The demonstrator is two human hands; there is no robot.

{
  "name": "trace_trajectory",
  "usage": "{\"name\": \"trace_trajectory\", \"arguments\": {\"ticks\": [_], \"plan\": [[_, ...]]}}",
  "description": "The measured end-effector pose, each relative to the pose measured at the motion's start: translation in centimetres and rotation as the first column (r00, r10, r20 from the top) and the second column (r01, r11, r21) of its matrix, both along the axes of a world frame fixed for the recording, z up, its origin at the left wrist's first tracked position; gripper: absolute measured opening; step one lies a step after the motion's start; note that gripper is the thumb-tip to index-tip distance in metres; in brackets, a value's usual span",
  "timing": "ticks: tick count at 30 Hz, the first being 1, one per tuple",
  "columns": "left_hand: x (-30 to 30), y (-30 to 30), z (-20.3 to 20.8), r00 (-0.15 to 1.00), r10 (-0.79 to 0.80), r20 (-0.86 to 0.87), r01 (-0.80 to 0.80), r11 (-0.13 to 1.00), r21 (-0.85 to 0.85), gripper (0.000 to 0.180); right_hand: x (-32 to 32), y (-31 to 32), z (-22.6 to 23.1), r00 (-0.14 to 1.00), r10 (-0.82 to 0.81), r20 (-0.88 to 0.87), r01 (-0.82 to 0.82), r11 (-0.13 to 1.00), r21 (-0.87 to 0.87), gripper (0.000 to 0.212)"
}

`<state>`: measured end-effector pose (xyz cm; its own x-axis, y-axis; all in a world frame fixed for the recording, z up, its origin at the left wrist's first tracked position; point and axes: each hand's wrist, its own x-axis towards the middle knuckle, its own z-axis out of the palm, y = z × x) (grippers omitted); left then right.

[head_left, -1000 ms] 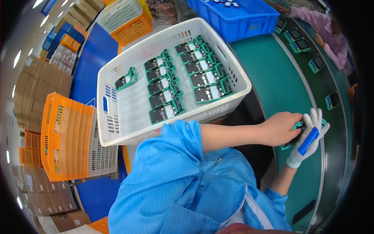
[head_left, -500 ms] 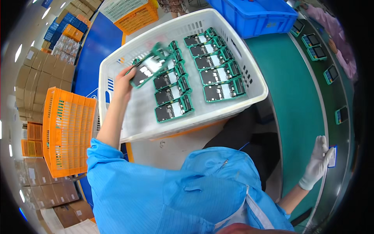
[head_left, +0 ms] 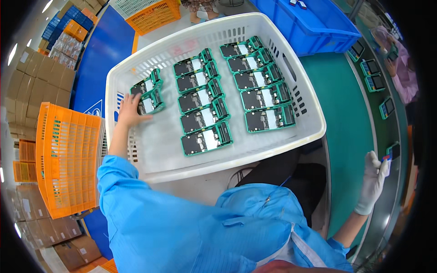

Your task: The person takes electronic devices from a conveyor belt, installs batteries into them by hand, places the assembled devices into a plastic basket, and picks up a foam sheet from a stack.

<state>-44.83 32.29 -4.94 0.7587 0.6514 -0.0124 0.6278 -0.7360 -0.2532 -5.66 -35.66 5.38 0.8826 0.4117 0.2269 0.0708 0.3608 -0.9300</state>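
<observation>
In the left column of a white plastic crate, my bare left hand rests its fingertips at the left end of a green-framed electronic unit. Its fingers are spread and the thumb points out to the right, off the unit. Directly behind lies a similar green-framed unit. My right hand, in a white glove, is over the conveyor at the right. Its fingers close on a small flat blue-and-white piece with a spot of red, whose kind I cannot make out.
Two more columns of green-framed units fill the crate's middle and right. A blue bin stands behind it, an orange basket to the left. Several devices ride on the dark conveyor belt, where a person in pink works.
The unit in my left hand has come down into the crate's left column, and the fingers have spread. My right hand has shifted slightly away from me. The view has shifted a little.
</observation>
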Motion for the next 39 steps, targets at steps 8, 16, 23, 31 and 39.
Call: {"name": "trace_trajectory", "arguments": {"ticks": [8,16,23,31,39], "plan": [[-2.5,1.9,-4.5,0.917,0.072,0.392,0.029,0.969,-0.246,0.080,2.1,4.2,-1.2,0.994,-0.085,-0.072,0.038,0.867,-0.496,0.046],[-0.3,2.4,-3.5,0.955,0.036,0.296,-0.021,0.998,-0.052,0.097,10.3,16.4,5.5,0.926,0.303,0.224,0.012,0.572,-0.820,0.052],[-0.3,3.4,-6.3,0.941,0.239,0.240,-0.188,0.958,-0.217,0.113,18.8,27.6,12.2,0.861,0.262,0.435,0.157,0.677,-0.719,0.073],[2.8,-1.1,-0.3,0.934,0.149,0.324,-0.056,0.959,-0.279,0.088,17.2,8.3,-0.5,0.599,0.077,0.797,0.707,0.416,-0.572,0.063],[9.9,-11.0,5.5,0.756,-0.144,0.639,0.396,0.877,-0.271,0.057,21.7,-16.6,-3.6,0.462,-0.541,0.703,0.522,-0.474,-0.709,0.099]]}}
